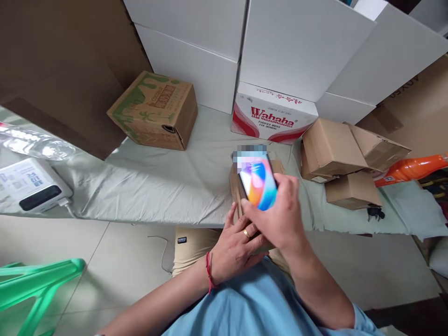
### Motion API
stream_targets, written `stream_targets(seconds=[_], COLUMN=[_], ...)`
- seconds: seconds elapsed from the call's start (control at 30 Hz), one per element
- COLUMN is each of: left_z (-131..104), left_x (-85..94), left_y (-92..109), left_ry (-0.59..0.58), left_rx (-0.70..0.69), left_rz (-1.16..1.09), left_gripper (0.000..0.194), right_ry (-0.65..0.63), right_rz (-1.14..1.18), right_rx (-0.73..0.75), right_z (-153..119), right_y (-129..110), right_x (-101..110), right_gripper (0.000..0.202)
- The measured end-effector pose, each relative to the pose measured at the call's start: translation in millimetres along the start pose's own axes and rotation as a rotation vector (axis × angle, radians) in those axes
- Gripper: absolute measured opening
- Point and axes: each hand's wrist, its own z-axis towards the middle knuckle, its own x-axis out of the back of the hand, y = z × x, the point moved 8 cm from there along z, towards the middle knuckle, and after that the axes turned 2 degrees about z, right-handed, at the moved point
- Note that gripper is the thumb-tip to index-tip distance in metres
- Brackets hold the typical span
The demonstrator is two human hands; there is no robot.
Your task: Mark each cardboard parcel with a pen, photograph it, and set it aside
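Observation:
A phone with a lit, colourful screen is in my right hand, gripped between thumb and fingers at its lower end. Beneath the phone, a brown cardboard piece lies at the front edge of the cloth-covered table. My left hand wears a ring and a red wrist string; its fingers are spread and rest on the near end of the cardboard, just below and left of my right hand. The cardboard's near part is hidden by my hands.
A green-printed carton stands back left, a Wahaha box at the back middle. Small brown boxes and an orange bottle are right. A white device with a cable lies left; a green stool stands below.

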Motion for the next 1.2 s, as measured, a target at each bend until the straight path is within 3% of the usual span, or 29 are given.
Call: stream_targets(seconds=[0.1, 0.17, 0.23, 0.33, 0.4, 0.5, 0.6, 0.7, 0.83, 0.93, 1.03, 1.1, 1.2], left_z=[0, -5, -15, -33, -45, -61, -68, -69, -65, -62, -50, -34, -6], left_x=[19.2, 39.6, 59.4, 77.3, 76.6, 60.0, 47.7, 54.9, 74.1, 92.7, 118.7, 130.3, 142.4], left_y=[-9, -21, -36, -57, -70, -81, -86, -101, -140, -185, -231, -256, -284], left_ry=[-0.033, -0.01, 0.023, 0.079, 0.096, 0.039, -0.022, -0.012, 0.016, 0.186, 0.456, 0.571, 0.654], left_rx=[-0.008, 0.006, 0.059, 0.189, 0.321, 0.499, 0.539, 0.556, 0.662, 0.91, 1.117, 1.167, 1.168], left_rz=[0.007, -0.007, -0.018, -0.029, -0.016, -0.002, -0.016, -0.054, -0.249, -0.405, -0.32, -0.288, -0.219], left_gripper=[0.034, 0.034, 0.04, 0.046, 0.052, 0.057, 0.046, 0.044, 0.043, 0.041, 0.033, 0.027, 0.027], right_ry=[0.091, 0.121, 0.084, -0.056, -0.147, -0.253, -0.315, -0.338, -0.358, -0.364, -0.372, -0.353, -0.234], right_rz=[-0.095, -0.209, -0.321, -0.38, -0.38, -0.372, -0.395, -0.421, -0.414, -0.414, -0.402, -0.385, -0.333], right_rx=[-0.093, -0.249, -0.409, -0.585, -0.674, -0.741, -0.753, -0.747, -0.728, -0.711, -0.661, -0.601, -0.516], right_z=[4, 1, -11, -41, -63, -82, -83, -78, -83, -94, -104, -105, -101], right_y=[53, 106, 159, 222, 248, 267, 277, 289, 313, 333, 342, 336, 315], right_x=[46, 74, 90, 83, 68, 42, 27, 24, 22, 18, 12, 12, 23], right_gripper=[0.068, 0.07, 0.069, 0.072, 0.075, 0.082, 0.087, 0.087, 0.092, 0.104, 0.106, 0.102, 0.093])
